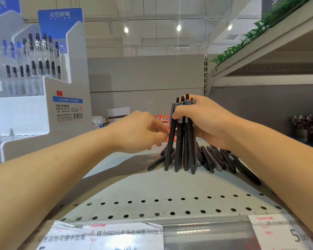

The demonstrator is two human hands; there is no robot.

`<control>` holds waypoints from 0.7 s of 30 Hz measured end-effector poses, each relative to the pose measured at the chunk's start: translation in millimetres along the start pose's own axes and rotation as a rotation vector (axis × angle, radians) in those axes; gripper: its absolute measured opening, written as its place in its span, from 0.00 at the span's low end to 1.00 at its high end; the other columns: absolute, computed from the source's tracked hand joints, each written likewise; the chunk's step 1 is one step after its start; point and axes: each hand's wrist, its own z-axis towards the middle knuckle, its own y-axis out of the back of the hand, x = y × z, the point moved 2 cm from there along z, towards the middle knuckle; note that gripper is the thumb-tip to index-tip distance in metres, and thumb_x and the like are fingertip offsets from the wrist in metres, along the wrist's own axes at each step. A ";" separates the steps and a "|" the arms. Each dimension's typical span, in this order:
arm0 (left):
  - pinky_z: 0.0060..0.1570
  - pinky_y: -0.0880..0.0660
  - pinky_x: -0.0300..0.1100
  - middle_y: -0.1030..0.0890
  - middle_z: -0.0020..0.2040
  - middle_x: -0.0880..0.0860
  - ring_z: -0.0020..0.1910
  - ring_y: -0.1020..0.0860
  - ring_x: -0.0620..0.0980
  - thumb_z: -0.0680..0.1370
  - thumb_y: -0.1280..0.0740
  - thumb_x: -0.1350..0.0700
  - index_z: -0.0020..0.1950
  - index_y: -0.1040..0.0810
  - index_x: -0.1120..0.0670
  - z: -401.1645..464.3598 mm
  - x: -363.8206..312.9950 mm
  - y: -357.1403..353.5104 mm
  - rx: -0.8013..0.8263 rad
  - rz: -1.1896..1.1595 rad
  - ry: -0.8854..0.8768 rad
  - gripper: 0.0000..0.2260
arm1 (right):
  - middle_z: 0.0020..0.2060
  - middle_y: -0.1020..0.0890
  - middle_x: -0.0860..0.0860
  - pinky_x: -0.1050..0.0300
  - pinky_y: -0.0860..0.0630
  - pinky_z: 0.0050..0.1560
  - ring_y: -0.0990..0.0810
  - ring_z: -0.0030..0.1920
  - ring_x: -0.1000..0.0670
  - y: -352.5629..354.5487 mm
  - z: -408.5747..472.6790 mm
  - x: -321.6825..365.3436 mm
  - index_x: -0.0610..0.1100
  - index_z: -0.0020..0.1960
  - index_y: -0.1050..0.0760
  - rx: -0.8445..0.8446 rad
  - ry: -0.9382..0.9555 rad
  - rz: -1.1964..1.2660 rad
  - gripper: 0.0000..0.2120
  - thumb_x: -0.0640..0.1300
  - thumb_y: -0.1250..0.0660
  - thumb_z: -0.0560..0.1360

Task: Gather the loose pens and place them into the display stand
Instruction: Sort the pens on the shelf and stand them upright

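Note:
My right hand [204, 121] grips a bundle of several black pens [181, 141], held upright with the tips resting on the grey shelf [134, 181]. More loose black pens [222, 159] lie flat on the shelf behind and to the right of the bundle. My left hand [139, 131] hovers just left of the bundle, its fingers loosely curled toward the pens and holding nothing. The white and blue display stand [43, 87] rises at the left, with several pens standing in its upper tiers.
Small boxes and a red pack [163, 118] sit at the back of the shelf. A cup of dark pens [307, 127] stands at far right. Price labels [116, 235] line the shelf's front edge. An upper shelf with green plants [242, 44] overhangs on the right.

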 end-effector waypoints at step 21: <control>0.37 0.19 0.41 0.15 0.38 0.57 0.37 0.15 0.53 0.80 0.35 0.63 0.52 0.20 0.62 -3.1 24.6 0.8 0.274 -0.464 0.390 0.05 | 0.37 0.22 0.47 0.55 0.17 0.36 0.19 0.32 0.53 -3.4 -1.3 1.8 0.44 0.53 0.22 -0.002 -0.025 0.147 0.11 0.32 0.28 0.75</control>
